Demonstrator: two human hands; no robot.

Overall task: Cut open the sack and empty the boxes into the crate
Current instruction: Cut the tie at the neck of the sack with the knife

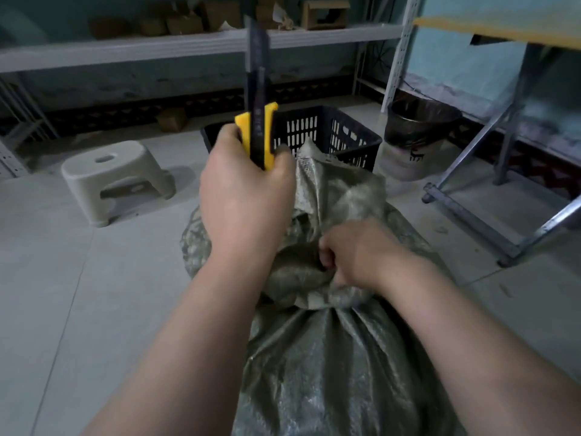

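A pale plastic step stool (116,177) stands at centre left on the floor. Just right of it, the left hand (245,196) grips a yellow-handled utility knife (261,133), its long dark blade pointing up. Behind, at upper centre, sits the black slatted plastic crate (330,133); the grey-green woven sack (330,357) fills the lower centre, its neck tied. The right hand (355,253) pinches that bunched neck. With so much blade out, a slip could nick those fingers, and a deep cut might slash the boxes hidden inside.
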